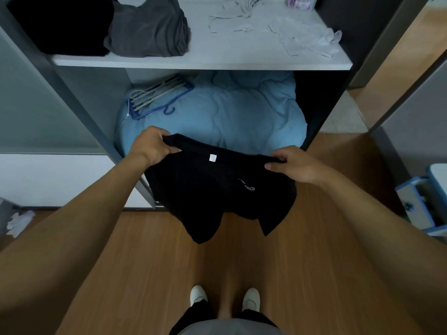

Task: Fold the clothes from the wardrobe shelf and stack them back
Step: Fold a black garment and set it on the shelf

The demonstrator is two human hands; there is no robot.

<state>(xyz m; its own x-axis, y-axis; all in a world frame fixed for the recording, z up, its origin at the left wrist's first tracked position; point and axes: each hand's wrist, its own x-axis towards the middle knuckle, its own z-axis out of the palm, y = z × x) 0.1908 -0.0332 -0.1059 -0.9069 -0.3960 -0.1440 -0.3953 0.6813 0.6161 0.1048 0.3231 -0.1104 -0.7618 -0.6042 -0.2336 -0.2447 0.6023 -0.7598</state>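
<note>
A black T-shirt [217, 189] with a small white neck label hangs in the air in front of the wardrobe, its lower part drooping in folds above the wooden floor. My left hand [152, 146] grips its upper left edge and my right hand [294, 166] grips its upper right edge. On the white wardrobe shelf [217, 60] above lie a folded black garment [65, 25] at the left and a rumpled grey garment [150, 30] beside it.
White cloth scraps [312, 39] lie on the shelf's right part. Under the shelf sits a light blue duvet [229, 112] with a bundle of hangers [157, 97] on it. A blue and white box [425, 204] stands at the right; white cloth [19, 222] lies on the floor left.
</note>
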